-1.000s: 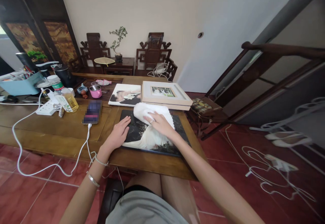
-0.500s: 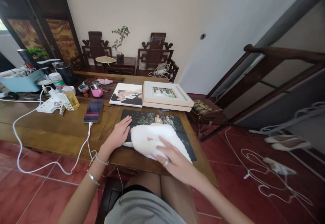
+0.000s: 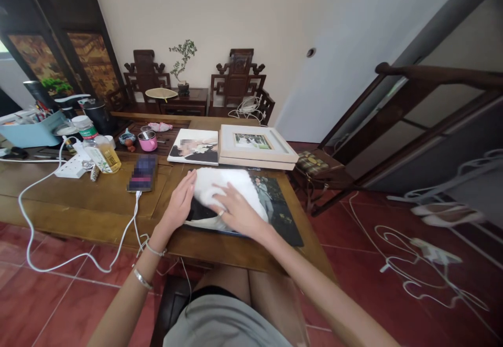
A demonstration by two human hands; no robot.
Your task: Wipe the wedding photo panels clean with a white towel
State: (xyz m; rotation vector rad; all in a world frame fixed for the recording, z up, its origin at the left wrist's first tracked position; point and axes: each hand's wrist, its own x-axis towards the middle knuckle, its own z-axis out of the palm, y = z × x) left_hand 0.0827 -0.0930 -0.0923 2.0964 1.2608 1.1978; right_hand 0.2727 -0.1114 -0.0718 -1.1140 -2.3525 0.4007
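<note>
A dark photo panel (image 3: 285, 213) with a couple pictured on it lies flat at the front edge of the wooden table. My right hand (image 3: 238, 208) rests on a fluffy white cloth (image 3: 239, 182), fingers spread and pressing it against the panel. The cloth covers the upper left and middle of the picture. My left hand (image 3: 181, 200) lies along the panel's left edge, fingers stretched out and holding nothing. Its fingertips are close to the cloth's left side.
Behind the panel are a photo print (image 3: 194, 147) and stacked picture frames (image 3: 257, 147). To the left lie a charging phone (image 3: 141, 173), a pink cup (image 3: 148, 141), a tilted bottle (image 3: 100, 150) and a power strip (image 3: 73, 166). A wooden chair (image 3: 416, 90) stands right.
My right hand has slid the white cloth up and to the left over the panel, covering one pictured figure and baring the lower right. My left hand has shifted slightly left, staying at the edge.
</note>
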